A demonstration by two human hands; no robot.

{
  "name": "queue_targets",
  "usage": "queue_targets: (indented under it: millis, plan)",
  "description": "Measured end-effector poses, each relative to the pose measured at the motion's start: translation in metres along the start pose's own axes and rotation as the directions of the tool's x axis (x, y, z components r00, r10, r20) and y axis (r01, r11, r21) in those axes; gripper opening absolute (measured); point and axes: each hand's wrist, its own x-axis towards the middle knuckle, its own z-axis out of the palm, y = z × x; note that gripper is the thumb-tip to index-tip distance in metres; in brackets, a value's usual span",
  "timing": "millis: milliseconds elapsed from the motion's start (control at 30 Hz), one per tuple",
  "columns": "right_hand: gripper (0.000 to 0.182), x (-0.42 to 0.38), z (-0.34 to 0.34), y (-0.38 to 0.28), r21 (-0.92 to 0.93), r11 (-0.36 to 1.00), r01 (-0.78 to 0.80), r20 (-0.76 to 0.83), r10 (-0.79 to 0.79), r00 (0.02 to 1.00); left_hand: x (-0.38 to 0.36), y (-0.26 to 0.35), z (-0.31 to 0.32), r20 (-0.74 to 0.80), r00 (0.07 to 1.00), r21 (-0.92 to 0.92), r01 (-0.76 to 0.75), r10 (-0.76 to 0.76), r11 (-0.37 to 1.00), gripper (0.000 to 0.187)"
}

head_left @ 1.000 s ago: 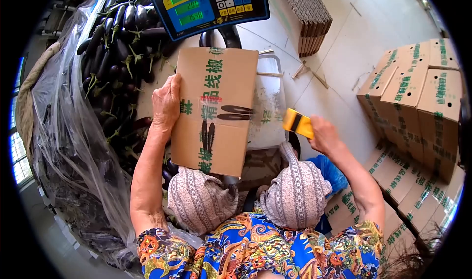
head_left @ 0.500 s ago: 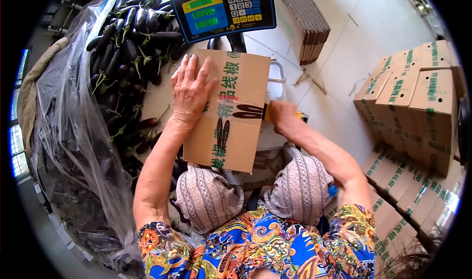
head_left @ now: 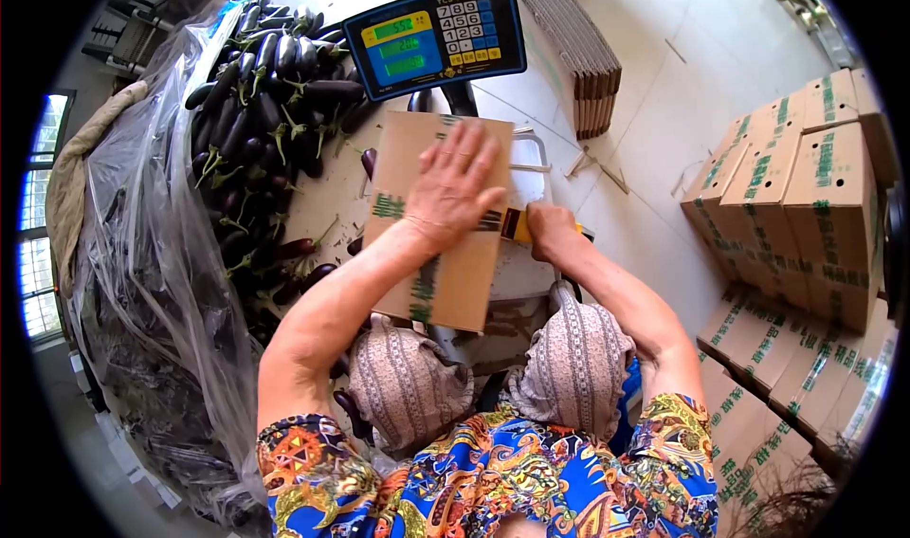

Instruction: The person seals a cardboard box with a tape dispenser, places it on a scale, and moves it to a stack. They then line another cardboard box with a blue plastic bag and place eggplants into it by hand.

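Note:
A brown cardboard box (head_left: 455, 296) with green printing lies on the platform of a scale, its long side running away from me. My left hand (head_left: 455, 182) rests flat on its top, fingers spread towards the far edge. Right of the box, my right hand (head_left: 553, 231) is closed round a yellow and black tool (head_left: 517, 225), whose front end touches or nearly touches the box's right side. Most of the tool is hidden by my fingers. Beyond the box stands the scale's display (head_left: 436, 40), with lit green digits. Bare platform (head_left: 531, 277) shows at the right.
A large heap of eggplants (head_left: 256, 111) lies at the left beside clear plastic sheeting (head_left: 142, 254). Flattened cardboard (head_left: 592, 64) is stacked behind the scale. At the right stand several closed boxes (head_left: 825, 173), with more printed cartons (head_left: 796, 358) below them.
My left hand has moved right, from the box's far left corner to its upper middle. The printing on the top looks different. My right hand stays at the right side, and the display digits have changed.

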Motion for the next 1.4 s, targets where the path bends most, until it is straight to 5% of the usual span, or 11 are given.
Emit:
queue_targets:
  millis: [167,267,633,800,867,933,967,1000,1100,1200,1400]
  plan:
    - [0.04,-0.04,0.004,0.043,0.064,0.996,-0.063,0.095,0.057,0.994,-0.002,-0.011,-0.005,-0.017,1.0,0.003,-0.016,0.016,1.0,0.064]
    - [0.042,-0.062,0.024,0.069,0.057,0.992,-0.115,-0.06,0.118,0.991,0.004,0.007,-0.003,0.007,1.0,0.032,-0.027,0.026,0.999,0.066]
    - [0.078,-0.096,0.021,0.102,0.623,0.711,-0.326,0.073,0.362,0.929,0.015,0.025,-0.007,0.121,0.985,-0.006,-0.12,0.12,0.993,0.069]
    - [0.067,-0.116,-0.055,0.101,0.862,0.451,-0.232,0.074,0.341,0.937,-0.016,-0.052,-0.021,-0.247,0.937,-0.11,0.225,-0.246,0.968,0.071]
    - [0.066,-0.118,-0.083,0.094,0.963,0.26,-0.068,0.001,0.249,0.968,-0.049,-0.105,0.001,-0.061,0.796,-0.315,0.557,-0.603,0.768,0.07]
    - [0.065,-0.117,-0.121,0.08,0.976,0.208,-0.061,0.017,0.206,0.978,-0.061,-0.092,-0.011,0.355,0.807,-0.716,0.559,-0.471,0.418,0.07]
    - [0.064,-0.111,-0.128,0.078,0.98,0.196,-0.037,0.006,0.158,0.987,-0.057,-0.056,-0.033,0.208,0.813,-0.622,0.539,-0.543,0.569,0.071]
    - [0.061,-0.106,-0.138,0.075,0.984,0.18,0.007,-0.029,0.116,0.993,-0.052,-0.045,-0.042,0.257,0.831,-0.675,0.519,-0.493,0.525,0.077]
    - [0.056,-0.1,-0.19,0.049,0.995,0.055,0.084,-0.086,0.043,0.995,-0.042,-0.032,-0.014,-0.002,0.984,-0.734,0.119,-0.177,0.669,0.095]
    - [0.051,-0.09,-0.215,0.047,0.979,0.102,0.174,-0.176,0.012,0.984,-0.038,0.005,-0.013,0.117,0.993,-0.613,0.07,0.003,0.787,0.117]
    - [0.052,-0.076,-0.237,0.053,0.955,0.297,0.026,-0.027,0.0,1.0,-0.027,0.049,0.026,-0.11,0.922,-0.383,-0.383,0.37,0.84,0.093]
